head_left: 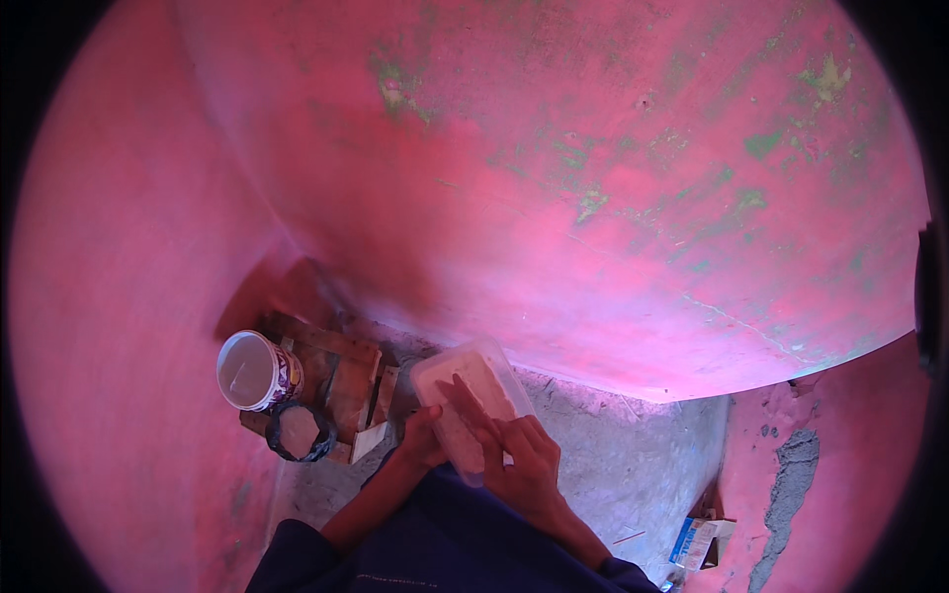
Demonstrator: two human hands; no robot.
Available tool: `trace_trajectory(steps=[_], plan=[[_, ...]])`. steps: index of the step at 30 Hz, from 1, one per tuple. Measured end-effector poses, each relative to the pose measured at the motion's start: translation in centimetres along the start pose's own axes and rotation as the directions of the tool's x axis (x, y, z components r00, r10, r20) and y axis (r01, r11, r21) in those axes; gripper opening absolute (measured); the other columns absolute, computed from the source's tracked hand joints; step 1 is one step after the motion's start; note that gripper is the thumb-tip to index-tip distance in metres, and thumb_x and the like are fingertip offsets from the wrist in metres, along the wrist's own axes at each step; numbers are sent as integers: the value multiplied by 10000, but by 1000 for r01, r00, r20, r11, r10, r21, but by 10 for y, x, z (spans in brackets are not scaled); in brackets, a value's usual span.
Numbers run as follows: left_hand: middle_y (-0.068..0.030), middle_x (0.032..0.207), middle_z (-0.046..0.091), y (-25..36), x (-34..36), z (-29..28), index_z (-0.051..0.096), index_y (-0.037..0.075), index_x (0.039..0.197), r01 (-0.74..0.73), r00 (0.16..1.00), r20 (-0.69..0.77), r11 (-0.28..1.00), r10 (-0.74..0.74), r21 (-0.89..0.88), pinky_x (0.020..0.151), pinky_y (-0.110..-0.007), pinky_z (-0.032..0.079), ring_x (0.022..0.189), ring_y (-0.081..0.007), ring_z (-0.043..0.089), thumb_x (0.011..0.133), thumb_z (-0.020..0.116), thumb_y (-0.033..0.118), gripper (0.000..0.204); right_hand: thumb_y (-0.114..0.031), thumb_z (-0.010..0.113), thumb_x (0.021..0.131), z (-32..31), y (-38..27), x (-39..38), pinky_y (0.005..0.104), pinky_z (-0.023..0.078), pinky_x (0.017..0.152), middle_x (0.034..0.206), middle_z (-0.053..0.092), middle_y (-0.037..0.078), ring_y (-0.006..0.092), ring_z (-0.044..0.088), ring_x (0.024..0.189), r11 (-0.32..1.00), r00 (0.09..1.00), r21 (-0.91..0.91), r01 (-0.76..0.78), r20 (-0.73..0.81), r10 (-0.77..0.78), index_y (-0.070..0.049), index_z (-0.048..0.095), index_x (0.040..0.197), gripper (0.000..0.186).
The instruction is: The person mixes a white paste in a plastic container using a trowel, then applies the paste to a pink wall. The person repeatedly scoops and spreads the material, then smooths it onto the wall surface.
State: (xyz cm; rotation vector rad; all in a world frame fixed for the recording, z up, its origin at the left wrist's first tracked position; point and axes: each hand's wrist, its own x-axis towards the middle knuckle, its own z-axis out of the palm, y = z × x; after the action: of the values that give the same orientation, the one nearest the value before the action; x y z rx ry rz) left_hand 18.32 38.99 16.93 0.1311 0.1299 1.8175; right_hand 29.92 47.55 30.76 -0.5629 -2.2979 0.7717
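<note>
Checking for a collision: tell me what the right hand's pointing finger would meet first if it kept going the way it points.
The right hand already rests a finger on the clear plastic tub. Past it, probably the pink wall, though depth is unclear.

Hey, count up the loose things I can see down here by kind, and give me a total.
Clear plastic tub, held by left hand and right hand: 1
White bucket: 1
Small dark pot: 1
Cardboard box on the floor: 1
Wooden pallet: 1
Total: 5
</note>
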Motion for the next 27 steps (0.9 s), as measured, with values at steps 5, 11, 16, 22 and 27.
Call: trace_trajectory(steps=[5, 11, 16, 22, 27], plan=[[-182, 1265, 530, 2, 3, 16, 347, 7, 1369, -15, 999, -35, 1000, 16, 10, 993, -444, 453, 1154, -316, 550, 809, 647, 375, 734, 31, 657, 756, 0, 13, 3, 392, 450, 515, 673, 571, 124, 304, 558, 589, 993, 999, -116, 16, -43, -21, 26, 617, 783, 48], [-192, 1310, 499, 3, 6, 15, 314, 0, 1392, 18, 1000, -10, 1000, -19, -23, 1008, -461, 437, 1191, -334, 524, 803, 651, 372, 774, 45, 660, 745, -13, 15, 12, 361, 435, 513, 684, 581, 114, 284, 555, 591, 994, 992, -107, 34, -117, -46, 20, 622, 790, 64], [-193, 1327, 489, 4, 6, 12, 307, -10, 1396, 11, 1000, -28, 1000, -11, -1, 1013, -470, 428, 1200, -341, 516, 798, 658, 366, 789, 44, 659, 749, -15, 15, 19, 358, 437, 517, 679, 577, 99, 279, 557, 597, 982, 987, -179, 65, -132, -90, 13, 630, 808, 72], [-188, 1323, 500, 0, 3, 2, 322, -21, 1389, 29, 1000, -7, 999, -28, 31, 1016, -460, 426, 1195, -331, 523, 816, 641, 355, 756, -21, 668, 760, -1, 29, 10, 379, 461, 528, 678, 558, 102, 284, 567, 612, 975, 994, -214, 51, -81, -70, 5, 632, 838, 90], [-188, 1307, 516, 1, 2, 6, 340, -18, 1380, 14, 1000, 9, 1000, -14, 2, 1021, -455, 422, 1185, -329, 531, 830, 633, 343, 721, 20, 650, 760, 5, 30, 4, 376, 447, 510, 658, 560, 117, 293, 557, 588, 996, 996, -80, -25, -92, 17, 17, 631, 806, 49]])
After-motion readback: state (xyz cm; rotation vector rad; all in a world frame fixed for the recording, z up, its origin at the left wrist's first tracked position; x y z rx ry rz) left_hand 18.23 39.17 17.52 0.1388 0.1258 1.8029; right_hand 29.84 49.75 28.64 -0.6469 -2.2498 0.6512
